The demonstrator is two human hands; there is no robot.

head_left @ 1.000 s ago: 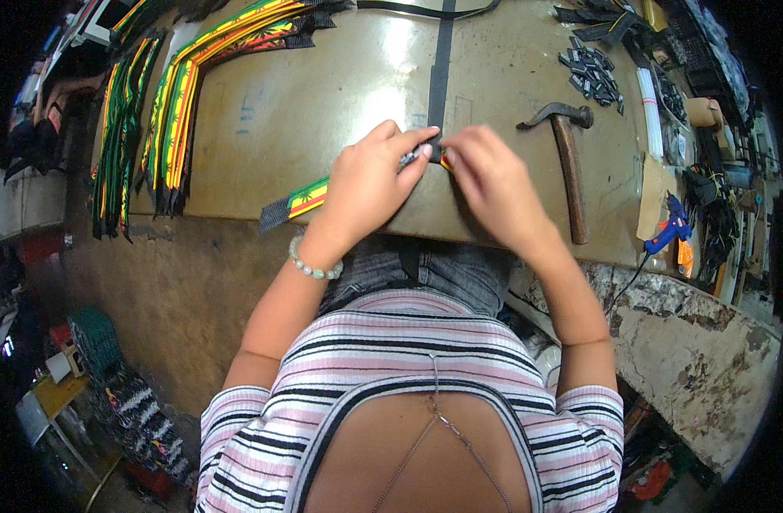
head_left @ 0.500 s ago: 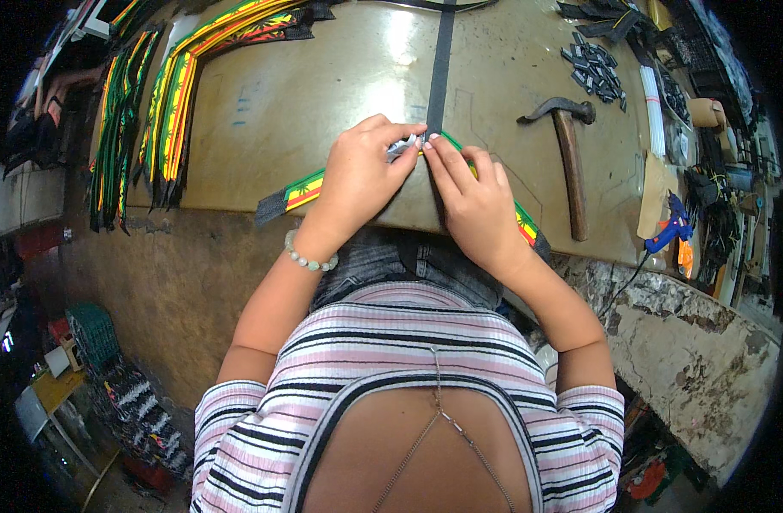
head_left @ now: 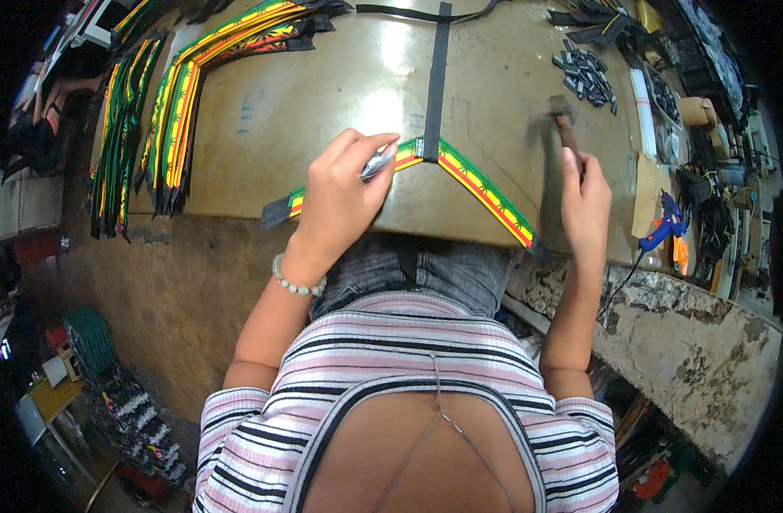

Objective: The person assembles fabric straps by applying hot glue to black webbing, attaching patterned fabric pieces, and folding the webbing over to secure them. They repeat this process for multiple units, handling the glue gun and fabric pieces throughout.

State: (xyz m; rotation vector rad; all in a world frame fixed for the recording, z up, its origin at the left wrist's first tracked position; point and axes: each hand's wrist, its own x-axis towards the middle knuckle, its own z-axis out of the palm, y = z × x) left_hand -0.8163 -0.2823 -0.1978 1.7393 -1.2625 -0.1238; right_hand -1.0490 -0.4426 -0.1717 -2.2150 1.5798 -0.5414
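Observation:
A green, yellow and red patterned strap (head_left: 487, 199) with black ends lies bent into a peak near the table's front edge. Over the peak lies the lower end of a black strap (head_left: 438, 81), with a small dark tag (head_left: 420, 147) at its left edge. My left hand (head_left: 340, 188) is closed on a small shiny silvery piece (head_left: 378, 162), just above the strap's left arm. At the right, my right hand (head_left: 586, 201) grips a hammer (head_left: 566, 128) by its wooden handle; the hammer's head is smeared by motion.
Stacks of patterned straps (head_left: 186, 103) lie at the left of the table (head_left: 314, 103). Several small dark pieces (head_left: 586, 75) are piled at the far right. A blue glue gun (head_left: 667, 224) and a brown tape roll (head_left: 697, 111) are near the right edge.
My right hand has left the strap's peak and taken hold of the hammer at the right. My left hand has drawn back slightly left and down, uncovering the tag and strap joint.

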